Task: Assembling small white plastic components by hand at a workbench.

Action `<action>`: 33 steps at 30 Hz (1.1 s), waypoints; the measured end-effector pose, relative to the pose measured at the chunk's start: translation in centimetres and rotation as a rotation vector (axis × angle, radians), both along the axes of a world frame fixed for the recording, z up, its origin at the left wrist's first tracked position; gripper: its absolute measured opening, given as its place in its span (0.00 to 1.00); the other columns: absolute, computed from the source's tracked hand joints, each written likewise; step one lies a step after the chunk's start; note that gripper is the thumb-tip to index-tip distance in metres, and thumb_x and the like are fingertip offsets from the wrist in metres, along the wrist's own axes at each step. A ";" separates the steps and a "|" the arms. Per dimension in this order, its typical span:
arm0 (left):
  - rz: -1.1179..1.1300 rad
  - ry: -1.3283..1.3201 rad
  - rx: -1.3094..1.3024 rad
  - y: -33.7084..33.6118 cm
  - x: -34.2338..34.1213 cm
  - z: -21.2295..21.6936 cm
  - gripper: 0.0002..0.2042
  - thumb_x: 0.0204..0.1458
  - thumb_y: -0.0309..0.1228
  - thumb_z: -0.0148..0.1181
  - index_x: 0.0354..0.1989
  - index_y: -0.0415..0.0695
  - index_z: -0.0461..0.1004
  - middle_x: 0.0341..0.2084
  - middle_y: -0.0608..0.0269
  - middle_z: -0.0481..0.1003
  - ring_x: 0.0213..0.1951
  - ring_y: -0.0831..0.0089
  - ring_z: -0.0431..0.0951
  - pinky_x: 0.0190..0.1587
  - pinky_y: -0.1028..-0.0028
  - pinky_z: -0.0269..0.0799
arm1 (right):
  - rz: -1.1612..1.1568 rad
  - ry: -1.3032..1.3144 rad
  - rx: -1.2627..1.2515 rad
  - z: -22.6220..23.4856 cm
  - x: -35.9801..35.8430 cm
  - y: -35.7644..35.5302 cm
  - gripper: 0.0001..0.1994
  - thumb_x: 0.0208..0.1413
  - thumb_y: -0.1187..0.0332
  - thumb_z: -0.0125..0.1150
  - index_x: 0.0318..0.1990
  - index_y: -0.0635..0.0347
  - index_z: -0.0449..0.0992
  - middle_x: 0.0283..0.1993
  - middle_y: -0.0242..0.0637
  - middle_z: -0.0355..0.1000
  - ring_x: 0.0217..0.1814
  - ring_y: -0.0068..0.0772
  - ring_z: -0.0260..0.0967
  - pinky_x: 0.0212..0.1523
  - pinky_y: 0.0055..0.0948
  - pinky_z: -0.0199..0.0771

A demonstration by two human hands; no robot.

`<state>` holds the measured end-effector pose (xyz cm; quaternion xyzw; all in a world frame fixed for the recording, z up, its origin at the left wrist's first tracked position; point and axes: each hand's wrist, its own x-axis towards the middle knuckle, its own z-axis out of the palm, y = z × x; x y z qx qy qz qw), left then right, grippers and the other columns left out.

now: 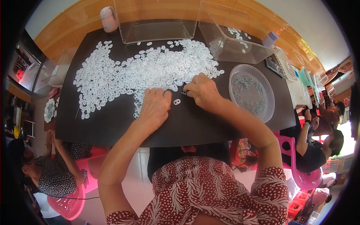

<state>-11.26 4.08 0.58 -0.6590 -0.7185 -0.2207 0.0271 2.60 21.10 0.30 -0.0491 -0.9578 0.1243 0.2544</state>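
Note:
A broad heap of small white oval plastic pieces (150, 69), each with two holes, spreads over the dark table. At its near edge my left hand (155, 103) is closed, fingers curled downward; whatever they may hold is hidden. My right hand (202, 93) pinches a few small dark grey pieces (183, 92) between thumb and fingers, just off the heap. Between the two hands a single white oval piece (177, 101) lies apart on the tabletop. Right of my right forearm, a round clear plastic tub (269, 103) holds many small grey-green pieces (255, 106).
Beyond the heap stand two clear rectangular bins (159, 40), (243, 52), the right one with white pieces behind its wall. A pink bottle (108, 19), a purple-capped bottle (270, 38) and a phone (275, 67) sit on the table (112, 131). People sit at both sides on pink chairs (73, 200).

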 end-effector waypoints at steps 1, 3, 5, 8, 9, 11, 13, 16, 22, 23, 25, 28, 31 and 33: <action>-0.002 0.008 -0.006 0.0 -0.1 -0.1 0.07 0.39 0.21 0.59 0.28 0.40 0.70 0.28 0.53 0.69 0.36 0.58 0.69 0.41 0.62 0.59 | -0.002 0.007 0.003 0.0 0.0 0.0 0.08 0.38 0.74 0.68 0.30 0.53 0.78 0.28 0.35 0.68 0.34 0.41 0.65 0.32 0.37 0.66; -0.006 0.016 -0.012 0.1 -0.1 -0.2 0.07 0.39 0.21 0.59 0.28 0.40 0.70 0.28 0.53 0.69 0.36 0.58 0.69 0.41 0.62 0.59 | -0.006 0.013 0.007 0.0 -0.1 0.0 0.08 0.38 0.75 0.68 0.29 0.54 0.78 0.28 0.36 0.68 0.34 0.41 0.65 0.32 0.37 0.66; -0.010 0.038 0.001 0.1 -0.1 -0.2 0.07 0.38 0.21 0.59 0.27 0.41 0.70 0.27 0.54 0.69 0.35 0.58 0.69 0.40 0.62 0.59 | 0.021 -0.017 0.011 -0.2 -0.1 -0.1 0.08 0.39 0.75 0.67 0.30 0.54 0.78 0.28 0.35 0.68 0.34 0.41 0.65 0.31 0.37 0.65; -0.015 0.068 -0.004 0.0 0.1 0.2 0.06 0.38 0.20 0.58 0.27 0.41 0.70 0.27 0.54 0.68 0.35 0.58 0.68 0.40 0.62 0.59 | 0.036 0.028 -0.007 0.3 0.1 -0.1 0.08 0.39 0.75 0.67 0.30 0.54 0.78 0.27 0.36 0.68 0.34 0.42 0.65 0.32 0.38 0.66; -0.011 0.067 -0.005 -0.1 0.1 0.1 0.06 0.38 0.20 0.58 0.27 0.41 0.70 0.27 0.54 0.68 0.35 0.58 0.68 0.40 0.62 0.59 | 0.040 0.027 -0.008 0.5 0.2 0.0 0.08 0.39 0.75 0.67 0.30 0.54 0.78 0.27 0.36 0.68 0.34 0.42 0.65 0.32 0.38 0.66; -0.018 0.055 0.053 -0.1 0.1 0.1 0.06 0.38 0.20 0.57 0.26 0.42 0.70 0.26 0.55 0.68 0.35 0.59 0.68 0.40 0.62 0.59 | -0.036 0.103 -0.005 1.3 0.6 0.6 0.05 0.40 0.76 0.62 0.27 0.55 0.78 0.27 0.37 0.68 0.34 0.43 0.65 0.33 0.38 0.66; -0.021 0.070 0.058 -0.3 0.1 0.1 0.06 0.38 0.20 0.58 0.26 0.42 0.69 0.26 0.55 0.67 0.35 0.59 0.68 0.40 0.62 0.58 | -0.049 0.123 0.010 1.7 1.5 1.3 0.04 0.40 0.76 0.63 0.27 0.56 0.77 0.27 0.37 0.68 0.34 0.43 0.66 0.34 0.38 0.67; -0.019 0.071 0.134 -0.7 0.2 0.3 0.07 0.38 0.20 0.60 0.25 0.43 0.68 0.24 0.57 0.67 0.33 0.61 0.67 0.39 0.63 0.58 | -0.063 0.099 -0.039 1.8 2.9 1.3 0.05 0.40 0.75 0.65 0.27 0.56 0.77 0.27 0.37 0.68 0.35 0.43 0.66 0.35 0.38 0.67; 0.060 -0.196 0.373 -2.3 1.7 1.8 0.12 0.36 0.21 0.66 0.26 0.42 0.67 0.22 0.60 0.68 0.28 0.61 0.69 0.32 0.65 0.64 | -0.060 0.049 -0.053 0.4 4.0 0.1 0.06 0.39 0.75 0.66 0.27 0.59 0.76 0.26 0.36 0.67 0.33 0.41 0.65 0.33 0.36 0.67; 0.091 -0.309 0.396 -2.7 2.0 1.8 0.11 0.39 0.21 0.66 0.26 0.42 0.67 0.22 0.61 0.69 0.28 0.63 0.70 0.30 0.66 0.65 | -0.062 0.050 -0.054 0.1 3.9 0.1 0.06 0.39 0.75 0.66 0.27 0.59 0.76 0.26 0.36 0.67 0.33 0.41 0.65 0.33 0.36 0.67; 0.125 -0.470 0.367 -3.5 3.1 2.0 0.10 0.40 0.22 0.66 0.27 0.42 0.68 0.23 0.61 0.70 0.28 0.62 0.72 0.30 0.67 0.67 | -0.084 0.027 0.025 -0.2 3.8 0.1 0.06 0.39 0.76 0.66 0.27 0.59 0.75 0.26 0.36 0.66 0.33 0.41 0.64 0.32 0.36 0.66; 0.179 -0.705 0.315 -4.8 4.1 2.0 0.07 0.46 0.23 0.65 0.30 0.39 0.71 0.24 0.62 0.72 0.26 0.70 0.73 0.31 0.73 0.69 | -0.057 0.036 0.039 -0.3 3.4 -0.1 0.07 0.39 0.77 0.63 0.21 0.60 0.69 0.26 0.39 0.65 0.34 0.43 0.63 0.33 0.38 0.65; 0.242 -1.099 0.249 -5.3 5.0 1.4 0.06 0.49 0.23 0.64 0.31 0.38 0.72 0.24 0.67 0.73 0.27 0.81 0.70 0.31 0.79 0.67 | -0.030 0.024 0.056 -0.3 3.2 -0.2 0.07 0.39 0.78 0.62 0.21 0.60 0.68 0.26 0.40 0.64 0.33 0.43 0.63 0.33 0.38 0.64; 0.210 -1.327 0.306 -5.5 5.3 0.8 0.05 0.51 0.24 0.64 0.32 0.38 0.73 0.25 0.69 0.73 0.29 0.86 0.67 0.32 0.83 0.65 | -0.018 0.018 0.073 -0.1 2.9 -0.3 0.07 0.39 0.78 0.62 0.21 0.60 0.67 0.26 0.40 0.64 0.33 0.43 0.63 0.34 0.38 0.64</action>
